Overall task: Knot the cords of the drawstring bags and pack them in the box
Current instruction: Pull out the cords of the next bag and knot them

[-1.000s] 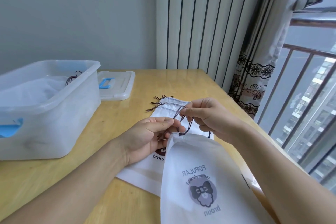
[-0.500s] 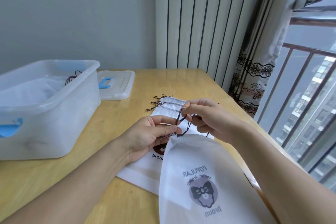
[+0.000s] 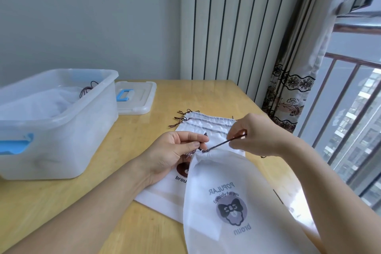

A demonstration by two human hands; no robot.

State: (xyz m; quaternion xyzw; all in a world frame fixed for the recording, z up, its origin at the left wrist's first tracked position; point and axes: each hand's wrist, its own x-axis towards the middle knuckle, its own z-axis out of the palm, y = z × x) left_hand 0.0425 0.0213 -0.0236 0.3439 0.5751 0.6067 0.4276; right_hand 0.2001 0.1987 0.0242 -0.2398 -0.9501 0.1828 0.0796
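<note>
**Cord drawn taut as a drawstring bag's mouth is cinched for knotting**

A person's right hand (image 3: 258, 136) pinches a dark cord (image 3: 223, 143) between thumb and fingertips, the line running straight and down to the left from that hand to the gathered mouth of a white drawstring bag (image 3: 231, 202). The left hand (image 3: 175, 151) sits just across the bag's neck, thumb and curled fingers pinching the puckered fabric and what looks like a second cord end beside it. The bag hangs toward the person, below both hands, over a stack of flat bags (image 3: 208, 125) lying on the table (image 3: 144, 227) beneath and beyond the hands. Well off to the left of the left hand stands the clear plastic box (image 3: 61, 130), with at least one bag and its cords already inside; its lid (image 3: 137, 97) rests just behind it.

The step in hand appears to be tightening the knot at the neck. It should go best with the left hand anchoring the gathers close to the knot while the right pulls steadily along the cord's own line, not sideways, so the thin fabric puckers evenly instead of tearing or slipping open. A jerk could let the short end escape the left hand's pinch. Once snug, the bag goes left into the box.
</note>
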